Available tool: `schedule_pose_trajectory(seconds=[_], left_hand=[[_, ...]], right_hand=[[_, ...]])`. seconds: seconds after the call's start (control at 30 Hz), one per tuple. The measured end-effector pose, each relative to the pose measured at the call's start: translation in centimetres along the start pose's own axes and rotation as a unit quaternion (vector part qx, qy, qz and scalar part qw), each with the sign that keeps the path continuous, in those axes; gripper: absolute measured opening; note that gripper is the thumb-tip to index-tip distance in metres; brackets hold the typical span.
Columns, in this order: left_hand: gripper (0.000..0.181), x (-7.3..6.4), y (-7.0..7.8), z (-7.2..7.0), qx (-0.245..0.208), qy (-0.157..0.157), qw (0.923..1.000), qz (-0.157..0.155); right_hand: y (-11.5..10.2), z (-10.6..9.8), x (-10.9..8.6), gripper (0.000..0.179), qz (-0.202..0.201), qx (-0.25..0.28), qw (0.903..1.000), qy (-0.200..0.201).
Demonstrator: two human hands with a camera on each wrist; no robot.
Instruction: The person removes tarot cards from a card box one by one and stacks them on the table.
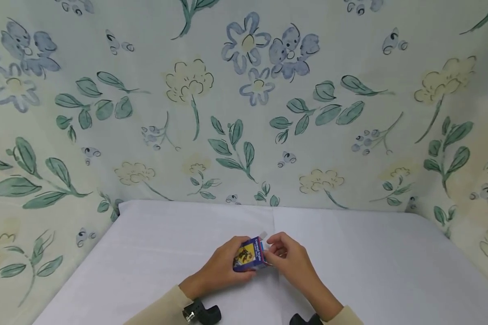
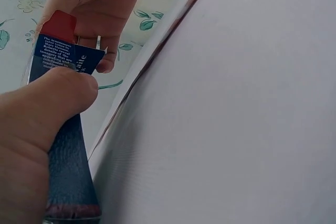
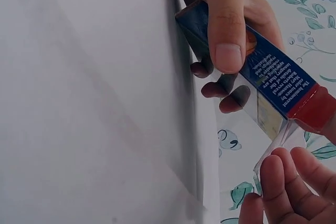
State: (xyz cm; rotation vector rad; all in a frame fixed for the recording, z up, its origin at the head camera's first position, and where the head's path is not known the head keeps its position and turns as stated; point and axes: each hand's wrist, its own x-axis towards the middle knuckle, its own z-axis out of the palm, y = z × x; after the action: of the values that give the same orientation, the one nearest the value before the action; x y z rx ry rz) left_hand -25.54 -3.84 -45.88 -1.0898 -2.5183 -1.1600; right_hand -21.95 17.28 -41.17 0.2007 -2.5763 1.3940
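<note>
Box (image 1: 245,255), one: over the worktop (image 1: 370,257), grasped in my left hand (image 1: 223,265). My right hand (image 1: 293,259): fingers bent near its red flap (image 3: 314,109); pinching, cannot tell. Handling: I should brace lightly, ease gently, avoid creasing.

Long beige sleeves clothe both arms at the bottom of the head view: the left sleeve (image 1: 160,309) left of centre, the right sleeve (image 1: 344,317) right of centre, less of it in frame. Beyond the cuffs, the left hand (image 1: 221,265) and right hand (image 1: 293,262) are bare. A black, rounded left wrist device (image 1: 201,312) has a small silvery detail; a black right wrist device (image 1: 305,319) is partly cut off.
</note>
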Motion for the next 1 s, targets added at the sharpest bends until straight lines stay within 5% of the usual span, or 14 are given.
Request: schedule_pose_trajectory(seconds=[1.0], left_hand=[[0.074, 0.07, -0.06, -0.09, 0.009, -0.010, 0.9999, 0.001]], right_hand=[[0.19, -0.31, 0.41, 0.025, 0.052, 0.011, 0.9978, -0.040]])
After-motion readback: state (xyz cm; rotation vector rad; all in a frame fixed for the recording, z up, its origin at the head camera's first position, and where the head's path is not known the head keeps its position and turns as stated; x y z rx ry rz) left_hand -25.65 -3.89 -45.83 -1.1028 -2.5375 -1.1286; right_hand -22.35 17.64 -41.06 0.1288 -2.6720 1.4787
